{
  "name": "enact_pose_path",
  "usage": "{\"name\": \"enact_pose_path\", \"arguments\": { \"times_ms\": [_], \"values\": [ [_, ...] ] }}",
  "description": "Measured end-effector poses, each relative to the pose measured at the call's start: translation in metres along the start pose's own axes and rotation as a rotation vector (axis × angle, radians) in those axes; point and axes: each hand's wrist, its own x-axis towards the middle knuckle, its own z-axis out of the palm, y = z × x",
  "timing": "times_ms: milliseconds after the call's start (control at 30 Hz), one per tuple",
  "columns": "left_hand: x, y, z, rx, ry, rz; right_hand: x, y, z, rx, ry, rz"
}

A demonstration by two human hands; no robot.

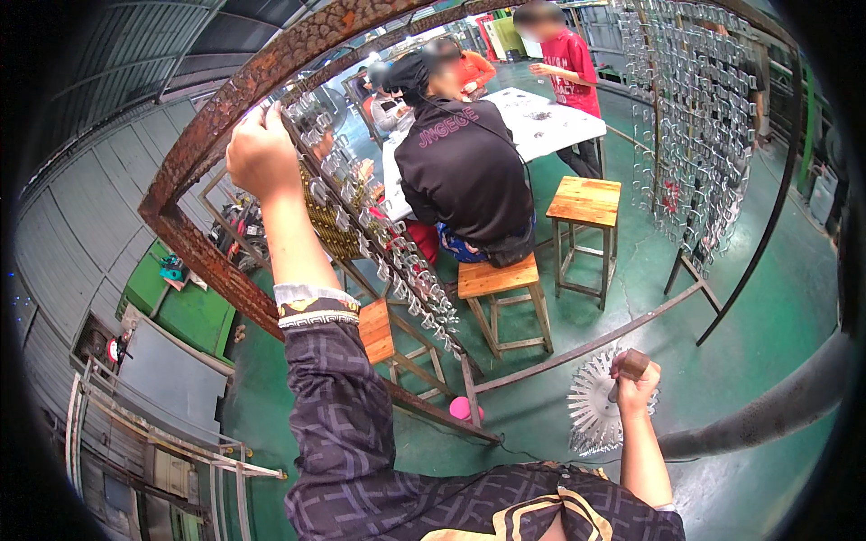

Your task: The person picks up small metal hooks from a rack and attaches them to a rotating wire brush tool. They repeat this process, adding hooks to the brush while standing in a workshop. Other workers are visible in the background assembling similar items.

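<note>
Nearest, low on the right, the right hand (640, 393) grips a dark-handled tool with a brown blocky end (634, 364); its fingers are wrapped around the handle. Seen just beyond and to the left of that hand is a round, fan-like cluster of metal pieces (593, 401); whether the tool touches it I cannot tell. A thick grey tube (767, 410) runs off to the right.

Up on the left, the left hand (263, 155) is raised by a rusty frame (244, 86), at the upper end of a slanting bar of silvery metal clips (388, 257). Its thumb and fingers are bent close together, but I cannot tell what, if anything, they pinch. The clips hang in rows along the bar, left of centre.

The step in hand appears to be steadying or adjusting this bar with the left hand. The next move seems to call for a sure hold at the upper end, with the tool kept away from the clips.

Farther off are wooden stools (496, 277), a seated person in black (465, 171) and a white tabletop (577, 128). A person in red (577, 77) stands at its far right, and more clips (695, 117) hang in a dense curtain at the far right.
</note>
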Motion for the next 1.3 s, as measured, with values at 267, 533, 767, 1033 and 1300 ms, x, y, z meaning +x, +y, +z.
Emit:
{"name": "enact_pose_path", "arguments": {
  "times_ms": [267, 533, 767, 1033, 1300],
  "values": [
    [0.019, 0.005, 0.008, 0.154, -0.147, -0.101, 0.004, 0.003, -0.008, -0.045, 0.042, 0.009],
    [0.020, 0.014, 0.003, 0.222, -0.239, -0.140, 0.004, 0.002, -0.006, -0.004, 0.049, 0.011],
    [0.024, 0.004, 0.016, 0.183, -0.180, -0.164, 0.006, 0.001, -0.006, -0.067, 0.014, -0.095],
    [0.034, -0.020, 0.030, -0.088, -0.005, -0.073, 0.005, 0.003, -0.004, -0.032, 0.017, -0.091],
    [0.015, -0.016, 0.013, -0.469, -0.185, -0.062, 0.006, 0.001, 0.000, -0.056, 0.016, -0.119]
  ]
}}
